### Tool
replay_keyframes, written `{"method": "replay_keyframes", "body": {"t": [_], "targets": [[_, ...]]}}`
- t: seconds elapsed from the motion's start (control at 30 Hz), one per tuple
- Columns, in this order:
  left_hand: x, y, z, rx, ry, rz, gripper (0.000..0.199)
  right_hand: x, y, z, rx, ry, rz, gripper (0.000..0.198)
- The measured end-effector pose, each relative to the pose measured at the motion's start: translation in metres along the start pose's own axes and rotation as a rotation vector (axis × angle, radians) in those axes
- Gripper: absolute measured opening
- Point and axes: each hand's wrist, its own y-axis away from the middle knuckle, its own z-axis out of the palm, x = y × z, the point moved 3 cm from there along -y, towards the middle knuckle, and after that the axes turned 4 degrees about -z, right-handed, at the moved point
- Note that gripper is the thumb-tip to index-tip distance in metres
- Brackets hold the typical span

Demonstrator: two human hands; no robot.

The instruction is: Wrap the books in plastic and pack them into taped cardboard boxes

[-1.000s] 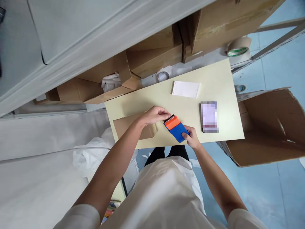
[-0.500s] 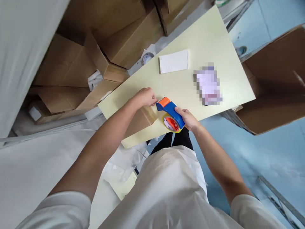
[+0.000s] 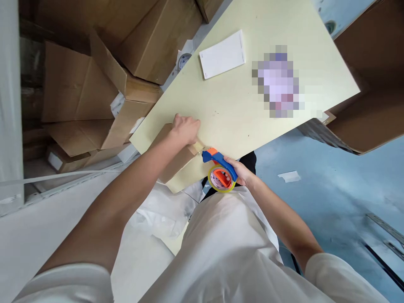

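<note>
My right hand (image 3: 240, 171) is wrapped around the handle of a blue and orange tape dispenser (image 3: 229, 169), which carries a roll of clear tape with a yellowish edge. A short stretch of tape (image 3: 198, 147) runs from the dispenser's cutting end to a small brown cardboard box (image 3: 176, 165) on the table. My left hand (image 3: 186, 128) lies over the top of that box near its right end, fingers bent down around it. The fingertips are partly hidden, and my forearm covers some of the box.
On the pale yellow table (image 3: 227, 109) lie a white pad (image 3: 222, 54) and a pixelated item (image 3: 277, 82). Open cartons (image 3: 75, 88) stand beyond the left edge, near a tape roll (image 3: 184, 62). Another open carton (image 3: 372, 109) is at right, above the blue floor (image 3: 315, 202).
My left hand has moved from the dispenser's tip onto the box, its pinch loosened. The dispenser has come down and slightly left, with tape now between it and the box. The camera view has shifted.
</note>
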Motion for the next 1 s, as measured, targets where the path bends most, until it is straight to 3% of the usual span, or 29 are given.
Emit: {"method": "replay_keyframes", "body": {"t": [0.17,0.33,0.5,0.57,0.7,0.9,1.0], "targets": [[-0.004,0.013,0.014,0.078,0.047,0.012,0.049,0.011,-0.01,0.005,-0.004,-0.028,0.02,0.036],[-0.016,0.035,0.007,0.197,0.145,0.011,0.067,0.015,-0.015,0.007,-0.007,0.018,0.009,0.036],[-0.044,0.061,0.023,0.143,0.218,0.254,0.072,0.02,-0.022,0.01,-0.061,0.033,0.022,0.036],[-0.058,0.066,0.036,0.131,0.241,0.279,0.07,0.018,-0.026,0.014,-0.083,0.044,0.026,0.037],[-0.086,0.063,0.052,0.241,0.333,0.085,0.07,-0.011,-0.04,0.032,-0.074,0.107,0.014,0.039],[-0.097,0.056,0.056,0.405,0.535,-0.454,0.066,-0.108,-0.072,0.085,-0.139,0.278,-0.015,0.04],[-0.084,0.055,0.053,0.513,0.599,-0.434,0.064,-0.138,-0.082,0.102,-0.189,0.419,0.028,0.036]]}}
